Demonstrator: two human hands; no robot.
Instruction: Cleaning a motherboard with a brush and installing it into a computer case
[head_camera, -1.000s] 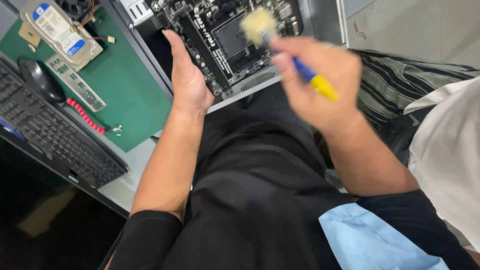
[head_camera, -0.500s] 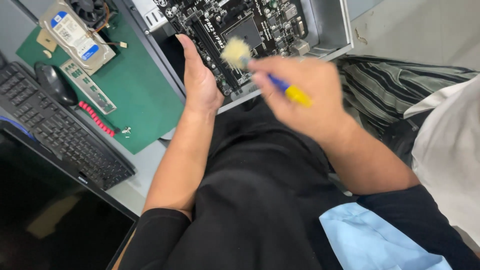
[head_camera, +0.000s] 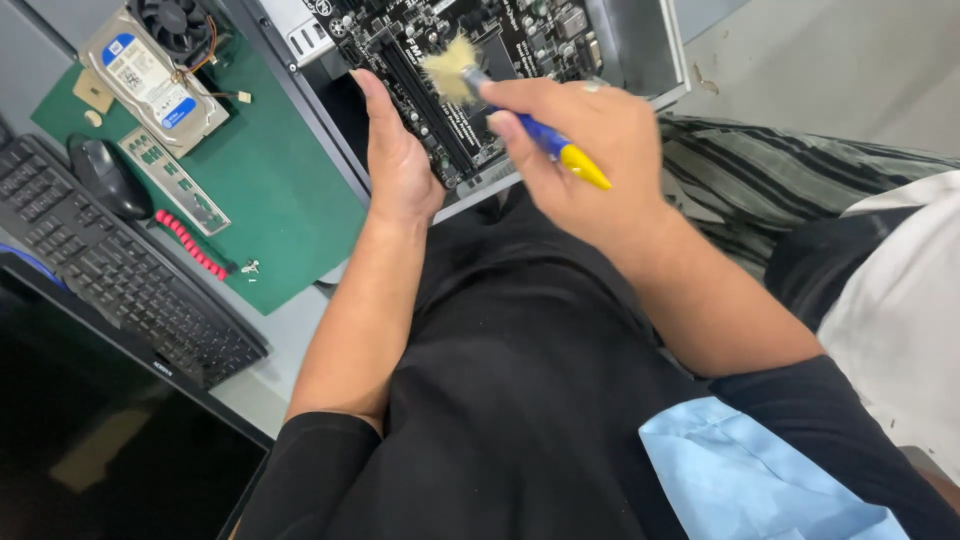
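The cleaning looks to be in mid-course: the right hand (head_camera: 600, 150) is clamped around the blue and yellow handle of a small brush (head_camera: 500, 95), its pale bristles down on the motherboard (head_camera: 470, 60) inside an open computer case (head_camera: 640, 50) that rests tipped against the person's lap. The left hand (head_camera: 400, 160) lies flat and open along the case's near edge, fingers straight, steadying it rather than gripping anything. From where the bristles sit, I judge the middle of the board, by the long slots, is being dusted; whether the upper and right parts are already done I cannot tell, since no dust line shows, so a fair share may remain. To the left the counter (head_camera: 290, 340) carries a green mat (head_camera: 280, 190), and on it lie a hard drive (head_camera: 150, 80), a cooling fan (head_camera: 175, 25) with thin wires, a long metal plate with cut-outs (head_camera: 175, 182), a red ribbed strip (head_camera: 190, 243) and a few small screws. Just beside the mat sit a black keyboard (head_camera: 110, 285) and a black mouse (head_camera: 108, 178), with a dark monitor's top edge nearer the viewer. A light blue cloth (head_camera: 750, 480) rests on the right thigh, and a striped fabric (head_camera: 780, 190) lies on the pale floor (head_camera: 840, 70).
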